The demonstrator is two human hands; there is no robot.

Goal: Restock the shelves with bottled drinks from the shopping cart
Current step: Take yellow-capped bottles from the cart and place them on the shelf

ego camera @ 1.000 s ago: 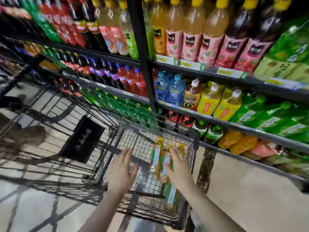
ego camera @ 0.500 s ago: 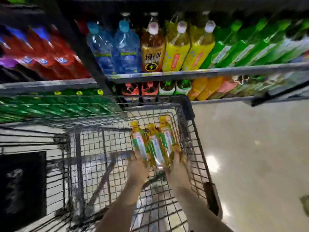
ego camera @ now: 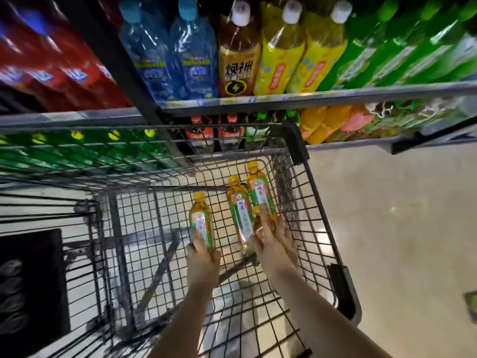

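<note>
A glossy beige floor [ego camera: 387,228] spreads rightward, with perhaps a green scrap [ego camera: 471,304] at its edge.

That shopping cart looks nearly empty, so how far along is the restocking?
The shelves already look full of drinks, though who stocked them isn't visible. In hand: the left hand grips one tea bottle, and the right hand holds at least two more inside the cart. Left: lifting these out and shelving them. No other bottles show in the cart.
</note>
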